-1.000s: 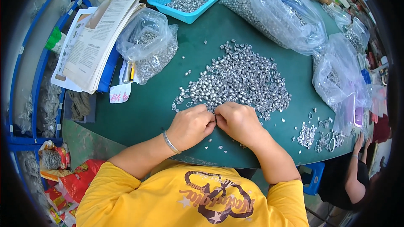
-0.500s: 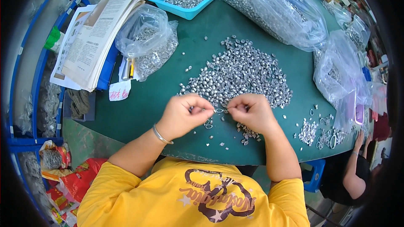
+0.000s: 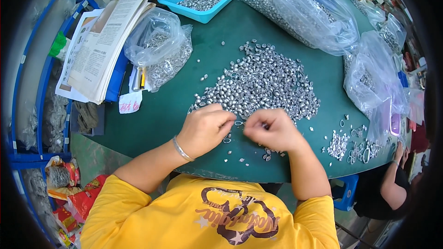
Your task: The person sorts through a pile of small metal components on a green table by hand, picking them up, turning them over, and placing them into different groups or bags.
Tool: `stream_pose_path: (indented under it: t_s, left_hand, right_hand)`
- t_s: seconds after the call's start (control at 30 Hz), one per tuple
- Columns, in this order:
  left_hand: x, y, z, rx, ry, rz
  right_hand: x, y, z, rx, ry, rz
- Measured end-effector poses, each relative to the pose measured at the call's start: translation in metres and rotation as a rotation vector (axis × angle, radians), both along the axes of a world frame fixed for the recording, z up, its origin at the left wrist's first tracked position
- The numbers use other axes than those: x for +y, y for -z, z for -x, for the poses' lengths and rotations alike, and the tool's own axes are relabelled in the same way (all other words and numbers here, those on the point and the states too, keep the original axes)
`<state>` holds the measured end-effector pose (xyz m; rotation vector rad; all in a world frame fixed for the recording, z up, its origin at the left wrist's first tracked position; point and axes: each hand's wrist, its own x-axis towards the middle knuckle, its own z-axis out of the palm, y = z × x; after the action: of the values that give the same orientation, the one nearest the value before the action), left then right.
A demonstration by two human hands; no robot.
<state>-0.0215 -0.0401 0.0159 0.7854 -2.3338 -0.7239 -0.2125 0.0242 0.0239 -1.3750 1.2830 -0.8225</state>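
Note:
My left hand (image 3: pixel 203 127), with a bangle on its wrist, pinches a small silver oval ring (image 3: pixel 238 123) between thumb and forefinger. Just to its right, my right hand (image 3: pixel 273 130) is curled closed and slightly smeared by motion. What its fingers hold, if anything, I cannot make out. Beyond both hands spreads a heap of small silver teardrop-like metal pieces (image 3: pixel 263 80) on the green table (image 3: pixel 152 131). A few loose pieces lie between the hands and the near edge, and some show under the right hand.
A blue basket (image 3: pixel 203 16) of metal pieces stands at the back, beside a clear bag (image 3: pixel 159 48) of parts. Larger filled bags (image 3: pixel 314 14) lie at the back right. Small piles (image 3: pixel 338 145) of parts sit at the right. Papers (image 3: pixel 104 48) lean at the left; co-workers' arms show at the right.
My right hand has moved slightly away from the ring, its fingertips parting from it. My left hand stays nearly in place, still pinching the ring.

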Motion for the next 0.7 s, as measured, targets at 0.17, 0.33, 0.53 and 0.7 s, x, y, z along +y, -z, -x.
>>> stream_pose_path:
  t_s: [0.17, 0.33, 0.53, 0.7]
  left_hand:
    - [-0.006, 0.002, 0.012, -0.222, 0.033, 0.136]
    - [-0.01, 0.007, 0.012, -0.062, 0.036, 0.028]
    - [-0.024, -0.004, 0.004, 0.071, -0.068, -0.405]
    - [-0.023, 0.009, -0.003, -0.054, 0.084, -0.164]
  right_hand:
    - [-0.005, 0.003, 0.007, -0.055, 0.242, 0.011]
    - [-0.008, 0.019, -0.019, 0.601, 0.185, 0.517]
    - [-0.006, 0.014, -0.023, 0.793, 0.136, 0.475]
    - [-0.009, 0.018, -0.01, 0.535, 0.183, 0.525]
